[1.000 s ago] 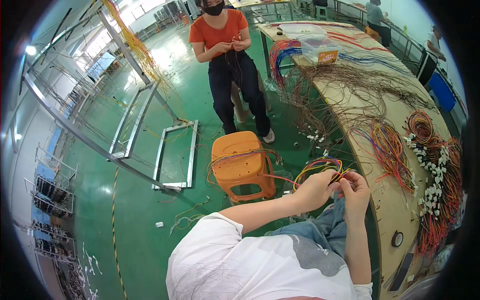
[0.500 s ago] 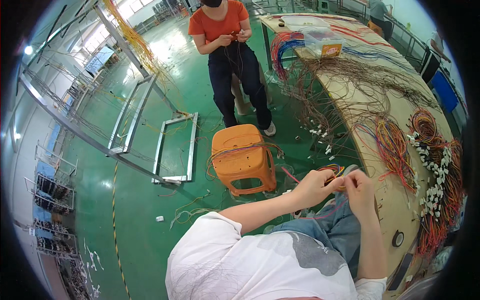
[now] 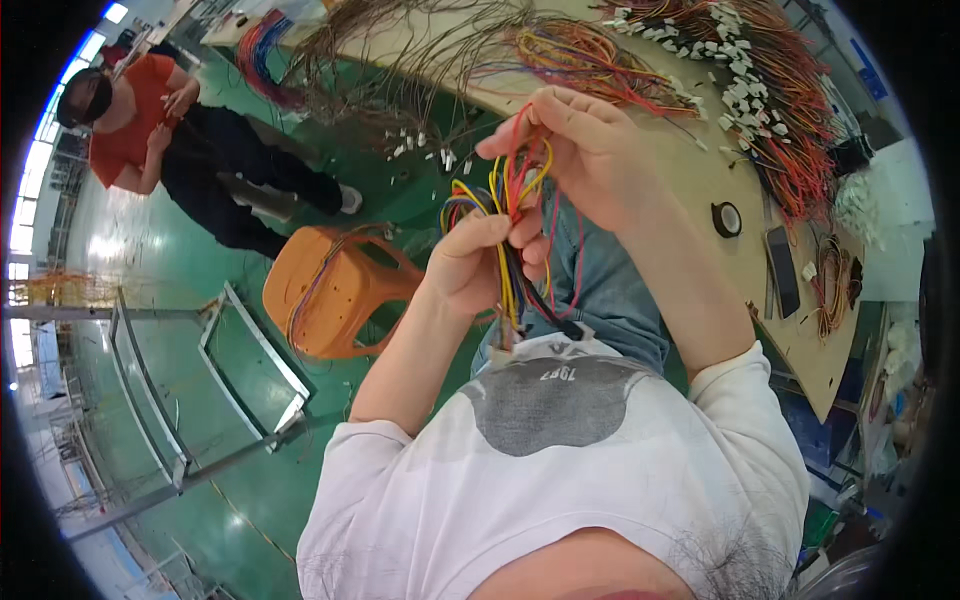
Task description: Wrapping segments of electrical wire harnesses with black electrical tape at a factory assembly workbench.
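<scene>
My left hand (image 3: pixel 468 262) is closed around a looped bundle of red, yellow, blue and black wires (image 3: pixel 518 190) in front of my chest. Below the fist, dark and yellow strands hang toward my shirt, some ending in connectors. Just above it, my right hand (image 3: pixel 598 160) is closed, thumb and index finger pinching a red wire (image 3: pixel 519 125) at the top of the bundle. Its other fingers are curled, and the wire's tip is hidden between them.
A wooden table (image 3: pixel 670 215) holds a black tape roll (image 3: pixel 727 220), a phone (image 3: pixel 783 270), a coloured wire bundle (image 3: pixel 570 55) and many white-ended wires (image 3: pixel 745 90). An orange stool (image 3: pixel 325 300) with wires across it stands left, near a metal frame (image 3: pixel 250 350) and a seated person (image 3: pixel 135 130).
My view has swung round to the right, so the table and stool sit elsewhere in it. Both hands have come up closer to my chest with the wire bundle.
</scene>
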`<state>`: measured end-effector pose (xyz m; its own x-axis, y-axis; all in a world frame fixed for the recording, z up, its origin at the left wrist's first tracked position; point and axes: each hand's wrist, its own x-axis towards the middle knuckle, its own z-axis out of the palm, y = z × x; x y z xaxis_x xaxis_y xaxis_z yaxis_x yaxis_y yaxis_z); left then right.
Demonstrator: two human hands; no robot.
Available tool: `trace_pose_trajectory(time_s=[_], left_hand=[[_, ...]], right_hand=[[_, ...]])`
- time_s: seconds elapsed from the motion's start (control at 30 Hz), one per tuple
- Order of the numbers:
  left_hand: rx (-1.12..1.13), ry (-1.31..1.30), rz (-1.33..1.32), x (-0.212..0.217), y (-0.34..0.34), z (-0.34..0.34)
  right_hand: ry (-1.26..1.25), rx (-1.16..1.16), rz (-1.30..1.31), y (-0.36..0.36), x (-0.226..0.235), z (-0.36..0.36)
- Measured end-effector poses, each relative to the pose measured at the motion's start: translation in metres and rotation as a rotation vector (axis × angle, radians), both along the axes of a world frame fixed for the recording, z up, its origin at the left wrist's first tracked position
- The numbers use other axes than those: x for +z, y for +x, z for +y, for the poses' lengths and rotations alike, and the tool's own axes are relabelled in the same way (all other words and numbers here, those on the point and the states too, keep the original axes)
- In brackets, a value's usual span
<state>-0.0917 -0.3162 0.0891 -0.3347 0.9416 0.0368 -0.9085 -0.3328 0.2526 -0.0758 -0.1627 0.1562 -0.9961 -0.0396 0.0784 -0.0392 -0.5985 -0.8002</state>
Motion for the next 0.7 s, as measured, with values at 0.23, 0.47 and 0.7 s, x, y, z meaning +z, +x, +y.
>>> trace_pose_trajectory(time_s=[0.23, 0.47, 0.7], left_hand=[[0.029, -0.092, 0.142, 0.015, 0.006, -0.001], [0.097, -0.550, 0.350, 0.036, 0.009, -0.003], [0.117, -1.017, 0.611, 0.049, 0.017, -0.011]], right_hand=[[-0.314, -0.240, 0.058, -0.002, -0.005, 0.001], [-0.310, -0.236, 0.020, 0.007, -0.012, 0.017], [-0.549, 0.033, -0.278, 0.008, -0.072, 0.028]])
